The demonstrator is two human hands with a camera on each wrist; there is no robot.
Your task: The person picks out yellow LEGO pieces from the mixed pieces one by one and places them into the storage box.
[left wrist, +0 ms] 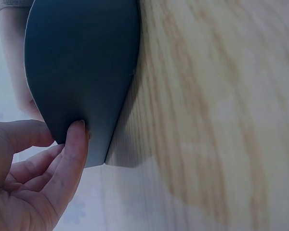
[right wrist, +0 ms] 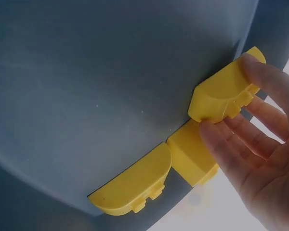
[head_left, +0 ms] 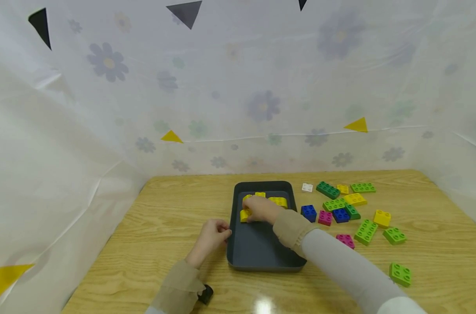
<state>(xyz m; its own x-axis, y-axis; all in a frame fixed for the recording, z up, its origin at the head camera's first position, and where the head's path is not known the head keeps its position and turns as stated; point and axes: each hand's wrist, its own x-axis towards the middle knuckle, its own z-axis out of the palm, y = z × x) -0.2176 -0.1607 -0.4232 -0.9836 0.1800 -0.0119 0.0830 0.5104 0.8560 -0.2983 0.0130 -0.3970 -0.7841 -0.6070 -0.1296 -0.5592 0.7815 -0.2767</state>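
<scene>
A dark grey rectangular tray (head_left: 261,248) lies on the wooden table. Thumb and fingers of my left hand (head_left: 212,235) pinch its left wall near the rim, one finger lying along the outside in the left wrist view. My right hand (head_left: 263,208) reaches into the tray's far left part. There it grips a rounded yellow toy brick (right wrist: 224,94) between thumb and fingers, by its two ends. Right beside that brick, a blocky yellow brick (right wrist: 190,151) sits against the tray's far wall, followed by another rounded yellow brick (right wrist: 132,182).
Right of the tray, several loose bricks lie scattered, among them a blue brick (head_left: 308,213), a magenta brick (head_left: 325,217), a white brick (head_left: 307,187), a dark green brick (head_left: 328,190) and a lime brick (head_left: 400,274). A patterned white curtain (head_left: 230,100) hangs behind the table.
</scene>
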